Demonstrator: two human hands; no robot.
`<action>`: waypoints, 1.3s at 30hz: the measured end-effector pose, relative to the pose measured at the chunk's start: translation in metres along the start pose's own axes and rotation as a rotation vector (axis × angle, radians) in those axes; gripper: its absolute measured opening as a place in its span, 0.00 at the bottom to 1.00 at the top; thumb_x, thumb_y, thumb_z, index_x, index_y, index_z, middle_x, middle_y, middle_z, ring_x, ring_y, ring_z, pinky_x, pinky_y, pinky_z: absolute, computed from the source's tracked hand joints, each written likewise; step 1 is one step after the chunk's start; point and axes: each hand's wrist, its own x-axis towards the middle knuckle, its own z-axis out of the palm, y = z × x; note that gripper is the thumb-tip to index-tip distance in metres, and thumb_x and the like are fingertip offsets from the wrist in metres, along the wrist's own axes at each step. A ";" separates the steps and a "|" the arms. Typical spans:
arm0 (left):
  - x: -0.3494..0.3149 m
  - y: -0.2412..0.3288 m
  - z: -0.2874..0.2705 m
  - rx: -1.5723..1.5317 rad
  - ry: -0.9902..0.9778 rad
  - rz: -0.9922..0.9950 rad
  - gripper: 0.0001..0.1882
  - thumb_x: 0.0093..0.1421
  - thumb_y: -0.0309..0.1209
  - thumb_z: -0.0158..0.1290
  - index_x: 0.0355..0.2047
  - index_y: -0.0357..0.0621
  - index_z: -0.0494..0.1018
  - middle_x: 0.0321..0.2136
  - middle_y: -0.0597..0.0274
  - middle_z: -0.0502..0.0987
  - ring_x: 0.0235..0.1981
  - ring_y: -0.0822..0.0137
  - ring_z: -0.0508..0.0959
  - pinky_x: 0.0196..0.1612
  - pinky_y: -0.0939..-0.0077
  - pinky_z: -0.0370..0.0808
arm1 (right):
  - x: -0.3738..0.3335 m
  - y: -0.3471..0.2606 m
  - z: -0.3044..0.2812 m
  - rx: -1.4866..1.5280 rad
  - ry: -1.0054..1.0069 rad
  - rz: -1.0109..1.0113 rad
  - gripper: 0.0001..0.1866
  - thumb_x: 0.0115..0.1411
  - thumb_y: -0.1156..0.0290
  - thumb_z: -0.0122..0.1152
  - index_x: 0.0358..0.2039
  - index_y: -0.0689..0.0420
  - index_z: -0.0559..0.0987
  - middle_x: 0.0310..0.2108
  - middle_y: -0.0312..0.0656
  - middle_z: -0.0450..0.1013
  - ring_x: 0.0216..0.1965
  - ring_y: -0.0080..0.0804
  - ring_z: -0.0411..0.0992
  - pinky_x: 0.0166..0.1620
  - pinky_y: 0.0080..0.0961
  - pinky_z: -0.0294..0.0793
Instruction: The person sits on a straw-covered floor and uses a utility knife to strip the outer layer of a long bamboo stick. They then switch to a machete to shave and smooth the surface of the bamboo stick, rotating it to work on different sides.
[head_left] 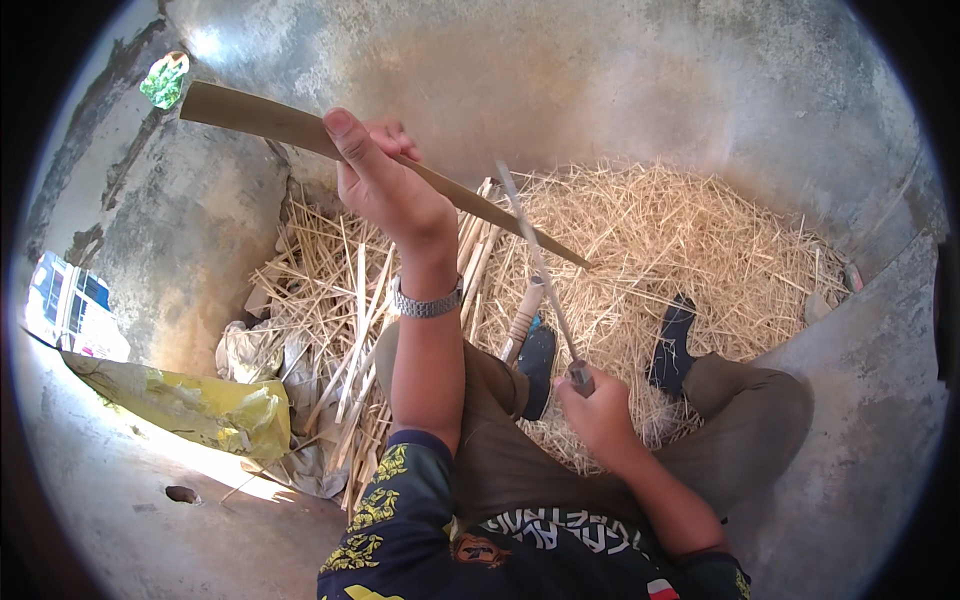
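Observation:
My left hand (385, 185), with a metal-banded watch (427, 303) on its wrist, is raised and closed around a long flat bamboo strip (255, 115). The thumb lies along the near side of the strip, and other fingers curl behind it. From upper left the strip slants down to the right. Lower down, my right hand (602, 418) grips a knife (548, 275) by its handle, the long narrow blade pointing up. In this view the blade crosses the strip's right part; I cannot tell whether they touch.
Thin shavings (680, 235) heap around my feet. Several split bamboo sticks (350, 330) lie to the left, beside a yellow plastic sack (215, 405). A pale rod-shaped handle (524, 318) is near my left foot. Concrete walls (560, 80) stand at the back and sides.

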 end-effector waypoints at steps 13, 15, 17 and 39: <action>-0.001 -0.003 -0.004 0.018 0.043 -0.028 0.26 0.70 0.55 0.52 0.23 0.50 0.64 0.22 0.67 0.66 0.27 0.73 0.67 0.33 0.76 0.67 | -0.004 -0.018 -0.011 0.091 -0.093 0.128 0.11 0.62 0.70 0.64 0.25 0.61 0.76 0.16 0.32 0.70 0.19 0.18 0.66 0.25 0.25 0.66; -0.001 -0.003 -0.002 0.018 0.068 -0.047 0.27 0.69 0.56 0.53 0.22 0.50 0.64 0.21 0.68 0.66 0.25 0.75 0.66 0.32 0.78 0.66 | -0.001 -0.018 -0.011 -0.013 -0.090 0.106 0.11 0.62 0.70 0.64 0.25 0.62 0.76 0.16 0.33 0.70 0.19 0.18 0.66 0.25 0.25 0.67; 0.004 -0.003 -0.004 0.023 0.090 -0.047 0.29 0.67 0.58 0.53 0.21 0.49 0.64 0.20 0.68 0.68 0.23 0.77 0.66 0.30 0.82 0.64 | 0.000 -0.021 -0.011 -0.122 -0.030 0.026 0.11 0.62 0.70 0.64 0.25 0.62 0.76 0.15 0.33 0.70 0.18 0.18 0.66 0.25 0.25 0.67; 0.000 0.000 -0.006 -0.024 0.023 -0.027 0.26 0.71 0.57 0.49 0.25 0.50 0.63 0.22 0.69 0.65 0.26 0.75 0.66 0.32 0.79 0.66 | -0.007 -0.033 -0.021 0.153 -0.041 0.125 0.13 0.61 0.69 0.66 0.23 0.61 0.74 0.17 0.28 0.67 0.21 0.14 0.61 0.24 0.23 0.61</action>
